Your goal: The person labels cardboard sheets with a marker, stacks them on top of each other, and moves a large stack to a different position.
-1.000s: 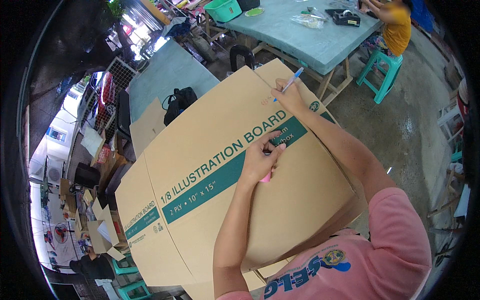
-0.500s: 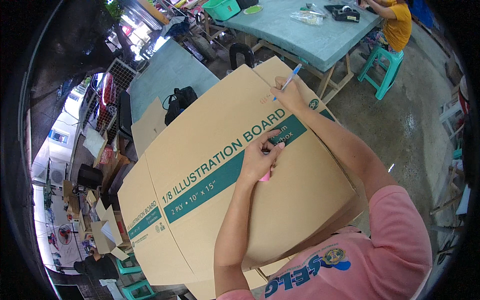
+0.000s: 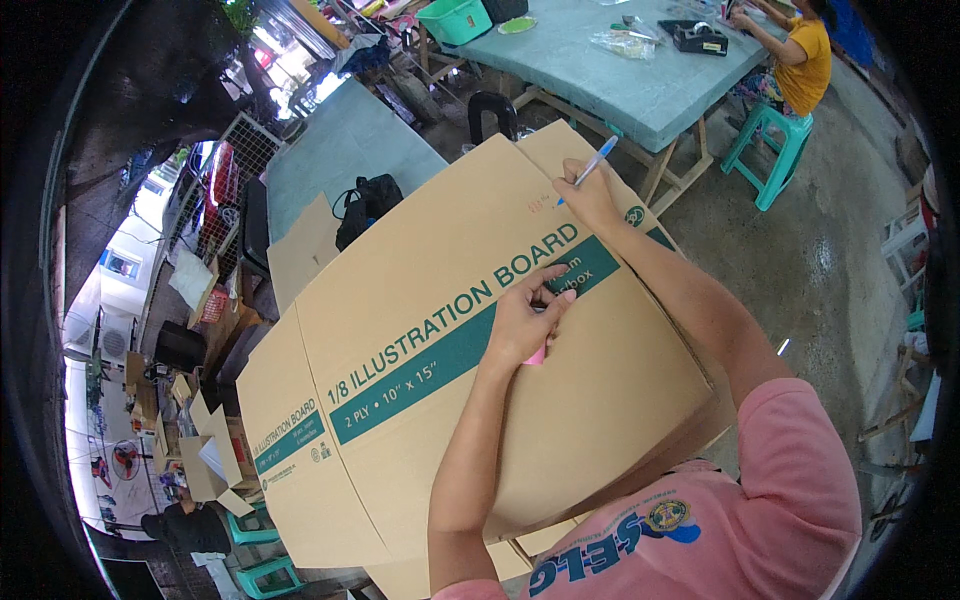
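Observation:
A large flattened brown cardboard box (image 3: 420,440) with green printing lies spread in front of me. My right hand (image 3: 590,196) grips a blue-capped ballpoint pen (image 3: 603,156) near its far right corner. The pen slants with its tip at the cardboard, beside small reddish marks (image 3: 540,203). My left hand (image 3: 525,318) rests on the green band in the middle, fingers curled. A small pink object (image 3: 537,356) sticks out from under its palm; most of it is hidden, so I cannot tell its kind.
Beyond the cardboard stand two grey-green tables (image 3: 600,80) (image 3: 345,150), one bearing a green basin (image 3: 453,20) and a tape dispenser (image 3: 698,38). A black bag (image 3: 370,205) sits by the far edge. A person in yellow (image 3: 803,65) sits on a green stool (image 3: 768,150). Open boxes (image 3: 212,455) stand left.
The whole view has shifted a little, so the scene sits slightly lower and to the right. Both hands keep their places on the cardboard, with the pen still in the right one.

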Demonstrator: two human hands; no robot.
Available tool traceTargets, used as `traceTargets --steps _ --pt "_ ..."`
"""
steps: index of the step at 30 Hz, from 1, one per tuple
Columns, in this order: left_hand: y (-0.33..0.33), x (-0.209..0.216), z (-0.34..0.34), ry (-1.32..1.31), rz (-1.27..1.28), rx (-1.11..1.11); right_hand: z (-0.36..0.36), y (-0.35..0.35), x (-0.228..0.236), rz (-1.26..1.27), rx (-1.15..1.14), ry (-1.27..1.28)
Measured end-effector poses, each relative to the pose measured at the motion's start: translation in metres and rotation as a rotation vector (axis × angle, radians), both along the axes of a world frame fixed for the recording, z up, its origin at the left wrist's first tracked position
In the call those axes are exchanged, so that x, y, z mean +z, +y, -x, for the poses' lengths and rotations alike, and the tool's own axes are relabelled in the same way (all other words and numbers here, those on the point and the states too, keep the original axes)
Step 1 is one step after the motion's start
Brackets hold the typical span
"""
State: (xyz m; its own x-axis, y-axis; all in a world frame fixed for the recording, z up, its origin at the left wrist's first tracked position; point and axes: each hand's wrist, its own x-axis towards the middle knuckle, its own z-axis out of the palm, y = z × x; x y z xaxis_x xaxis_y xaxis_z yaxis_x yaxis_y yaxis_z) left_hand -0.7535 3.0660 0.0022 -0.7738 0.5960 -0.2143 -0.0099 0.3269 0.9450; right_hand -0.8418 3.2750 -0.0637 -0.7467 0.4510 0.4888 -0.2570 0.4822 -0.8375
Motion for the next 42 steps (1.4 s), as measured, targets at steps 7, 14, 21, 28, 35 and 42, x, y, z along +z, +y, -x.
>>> traceTargets --steps 7,14,21,28,35,42 --pt "0.000 0.002 0.000 0.004 0.018 -0.014 0.002 0.000 -0.004 0.030 0.017 0.000" --pt "-0.001 -0.001 0.000 -0.003 0.012 -0.003 0.003 0.000 -0.008 0.063 0.020 -0.026" --pt "-0.003 -0.006 0.002 0.016 -0.031 -0.010 0.000 -0.001 -0.003 0.034 0.005 -0.034" --pt "0.000 0.002 0.000 0.040 -0.012 -0.021 0.004 0.001 -0.006 0.040 -0.037 0.053" --pt "-0.077 0.036 -0.092 0.435 0.028 0.138 -0.040 0.046 0.019 1.095 0.334 -0.136" --pt "-0.293 0.012 -0.273 0.583 -0.123 1.827 -0.195 0.064 0.065 0.333 0.590 -0.774"
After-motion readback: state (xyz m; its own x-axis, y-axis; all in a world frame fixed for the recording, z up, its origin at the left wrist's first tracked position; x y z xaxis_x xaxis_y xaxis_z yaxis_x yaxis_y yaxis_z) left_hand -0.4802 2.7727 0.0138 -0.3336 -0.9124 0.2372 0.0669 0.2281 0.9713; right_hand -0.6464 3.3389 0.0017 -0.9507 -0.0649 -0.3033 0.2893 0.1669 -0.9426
